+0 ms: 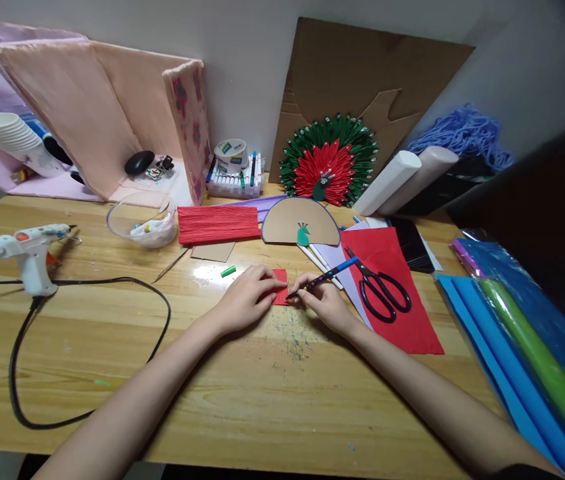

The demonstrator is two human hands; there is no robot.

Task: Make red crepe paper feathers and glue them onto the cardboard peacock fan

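My left hand (246, 298) lies on the wooden table (112, 347) with its fingers pressed down on a small red paper piece (279, 288). My right hand (323, 300) grips a dark pencil with a blue end (332, 271), whose tip touches the red piece's right edge. Black-handled scissors (381, 289) lie just right of that hand on a red paper sheet (397, 293). A small green scrap (228, 271) lies just beyond my left hand.
A white glue gun (30, 250) with a looping black cord (82, 347) stands at the left. Behind are a glass bowl (142, 223), red folded paper (217, 223), a cardboard half-disc with a peacock (300, 223), a green-red fan ornament (330, 162) and markers (235, 177). Coloured paper rolls (522, 347) lie right.
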